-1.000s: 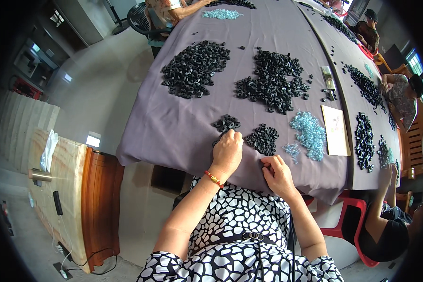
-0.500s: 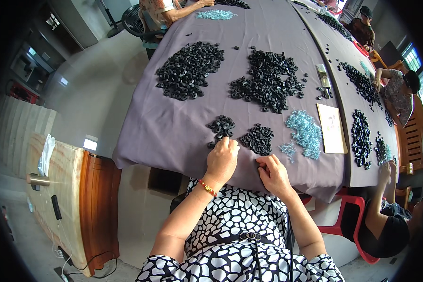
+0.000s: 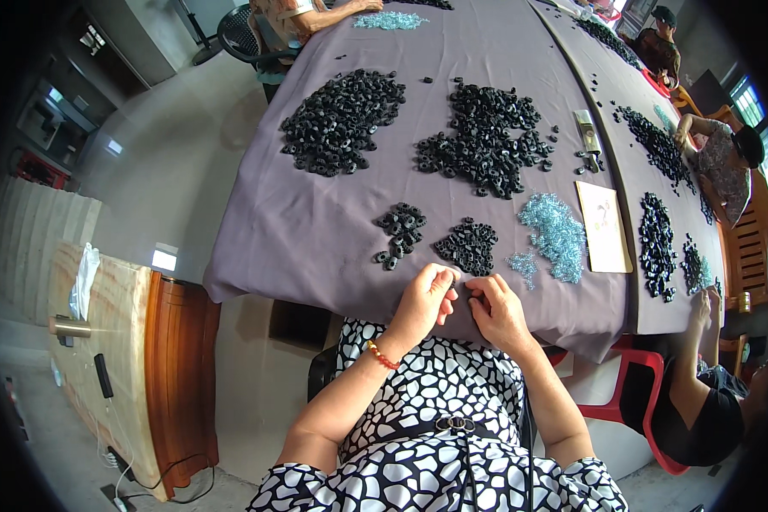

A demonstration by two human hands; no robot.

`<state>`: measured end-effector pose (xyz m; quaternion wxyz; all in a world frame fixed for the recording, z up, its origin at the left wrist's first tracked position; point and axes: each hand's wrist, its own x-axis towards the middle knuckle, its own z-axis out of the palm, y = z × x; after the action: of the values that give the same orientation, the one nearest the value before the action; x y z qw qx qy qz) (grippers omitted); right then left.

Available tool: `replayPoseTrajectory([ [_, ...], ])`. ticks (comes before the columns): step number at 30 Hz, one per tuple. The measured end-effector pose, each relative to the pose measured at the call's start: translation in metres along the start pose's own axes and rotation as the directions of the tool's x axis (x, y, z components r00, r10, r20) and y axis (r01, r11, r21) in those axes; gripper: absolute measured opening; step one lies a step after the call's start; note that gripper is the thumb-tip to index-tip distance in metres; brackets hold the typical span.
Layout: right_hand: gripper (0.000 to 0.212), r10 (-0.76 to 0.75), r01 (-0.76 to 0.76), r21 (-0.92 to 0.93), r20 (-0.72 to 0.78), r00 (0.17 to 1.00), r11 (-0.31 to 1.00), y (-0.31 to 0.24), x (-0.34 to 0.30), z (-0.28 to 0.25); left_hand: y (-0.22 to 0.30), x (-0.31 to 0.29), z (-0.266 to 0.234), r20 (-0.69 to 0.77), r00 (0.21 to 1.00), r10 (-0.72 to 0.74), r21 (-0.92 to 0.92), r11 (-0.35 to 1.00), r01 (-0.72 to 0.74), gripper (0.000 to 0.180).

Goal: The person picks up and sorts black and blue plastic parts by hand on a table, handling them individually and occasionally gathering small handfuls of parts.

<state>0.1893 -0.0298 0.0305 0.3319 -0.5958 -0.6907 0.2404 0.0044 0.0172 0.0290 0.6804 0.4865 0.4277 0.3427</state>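
Note:
My left hand (image 3: 429, 300) is closed in a pinch at the table's near edge, with what looks like a small black ring-shaped piece partly hidden at its fingertips. Close beside it, my right hand (image 3: 496, 312) is also pinched; whatever it holds is too small to make out. Just beyond my hands lie two small piles of black pieces, a looser left pile (image 3: 401, 224) and a denser right pile (image 3: 467, 247). To the right of them spreads a heap of small clear-blue pieces (image 3: 554, 237).
Farther back on the grey-purple cloth (image 3: 256, 222) lie two large black heaps, one left (image 3: 341, 124) and one right (image 3: 486, 141). A tube (image 3: 586, 130) and a pale booklet (image 3: 604, 226) lie at right. Other people sit around the table, one on a red chair (image 3: 648, 401).
My left hand has moved right and nearer to me, from the looser black pile to beside my right hand. The right hand stays almost in place, still pinched.

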Motion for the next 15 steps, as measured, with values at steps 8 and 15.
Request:
replayPoseTrajectory([
  [8,0.027,0.001,-0.001,-0.002,0.003,1.0,1.0,-0.001,0.001,-0.001,-0.013,0.005,-0.006,0.115,0.993,-0.004,-0.223,0.974,0.03,0.029],
  [15,0.03,-0.023,0.024,0.059,-0.011,1.0,0.998,0.001,0.0,0.001,-0.019,0.007,-0.011,0.165,0.986,0.01,-0.204,0.979,0.025,0.024],
])
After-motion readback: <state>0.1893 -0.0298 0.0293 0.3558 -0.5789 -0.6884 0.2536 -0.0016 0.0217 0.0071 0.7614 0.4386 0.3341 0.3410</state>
